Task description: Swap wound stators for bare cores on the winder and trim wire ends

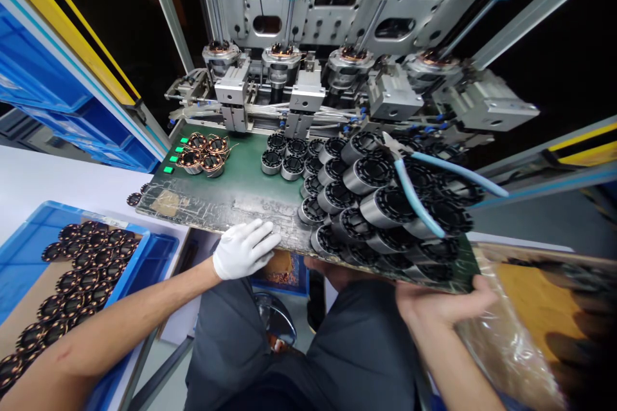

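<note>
My left hand [244, 247], in a white glove, rests with fingers stretched out on the near edge of the green work surface [241, 179]. My bare right hand [441, 301] lies at the near right edge of that surface, under a heap of black stator cores [380, 205]; its fingers curl around the edge. Blue-handled pliers [424, 182] lie on top of the heap. Several copper-wound stators [205, 152] sit at the surface's far left. A small group of empty cores [282, 157] stands mid-surface.
A winding machine [337, 63] with several stations stands behind the surface. A blue bin [149, 256] of wound stators sits at lower left on a white table. Blue crates [58, 96] stack at upper left. A plastic bag [530, 321] lies at lower right.
</note>
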{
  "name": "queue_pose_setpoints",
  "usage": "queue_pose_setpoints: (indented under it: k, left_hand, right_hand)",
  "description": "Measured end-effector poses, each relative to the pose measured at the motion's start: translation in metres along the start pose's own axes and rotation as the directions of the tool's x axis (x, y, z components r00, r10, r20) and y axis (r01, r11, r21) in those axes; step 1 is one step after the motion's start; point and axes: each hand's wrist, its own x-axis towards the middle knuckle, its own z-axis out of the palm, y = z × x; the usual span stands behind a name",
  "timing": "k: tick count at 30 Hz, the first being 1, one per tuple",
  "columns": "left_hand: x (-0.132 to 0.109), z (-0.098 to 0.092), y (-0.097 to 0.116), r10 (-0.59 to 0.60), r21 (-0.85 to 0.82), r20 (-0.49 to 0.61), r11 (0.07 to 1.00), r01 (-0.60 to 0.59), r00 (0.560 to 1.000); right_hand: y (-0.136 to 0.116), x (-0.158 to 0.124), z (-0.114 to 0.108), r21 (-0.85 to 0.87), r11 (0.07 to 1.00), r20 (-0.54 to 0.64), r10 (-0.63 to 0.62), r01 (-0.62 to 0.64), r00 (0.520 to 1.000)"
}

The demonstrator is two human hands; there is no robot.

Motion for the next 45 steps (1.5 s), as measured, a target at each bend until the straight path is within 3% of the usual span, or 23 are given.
queue_pose_setpoints:
  k: [4, 17, 45]
  left_hand:
    - [-0.0002, -0.0005, 0.0002, 0.002, 0.009, 0.008, 1.000, -0.002, 1.000]
    - [-0.0002, -0.0001, -0.0001, 0.004, 0.005, 0.001, 1.000, -0.004, 1.000]
    - [0.0000, -0.0014, -0.0002, 0.005, 0.006, 0.011, 1.000, -0.005, 1.000]
  right_hand:
    - [0.0020, 0.0022, -0.0025, 0.018, 1.000, -0.028, 0.001, -0.001, 1.000]
    - [0.0013, -0.0018, -0.0013, -0.001, 0.999, 0.076, -0.050, 0.050, 0.996]
    - [-0.0029, -0.0040, 0.0046, -0.027, 0.999, 0.035, -0.032, 0.033, 0.999]
